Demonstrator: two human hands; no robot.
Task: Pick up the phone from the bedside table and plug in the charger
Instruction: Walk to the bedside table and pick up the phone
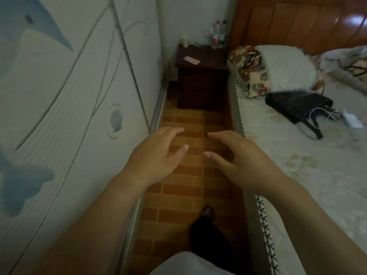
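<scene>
Phone [191, 60] lies flat on the bench [202, 64] straight ahead, well beyond both hands; long axis slanting left-right; left hand [158, 155] and right hand [236, 161] grip apart, empty, about equally far.

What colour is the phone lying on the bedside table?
Pink, as far as the head view shows; the phone lies flat on the dark brown bedside table.

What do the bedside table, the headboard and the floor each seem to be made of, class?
Bedside table: probably dark-stained wood, matt, with faint grain lines.
Headboard: likely varnished reddish wood; glossy, since bright light reflects off its panels.
Floor: looks like brick-pattern tile or vinyl, orange-brown with pale joints; which one is unclear.
</scene>
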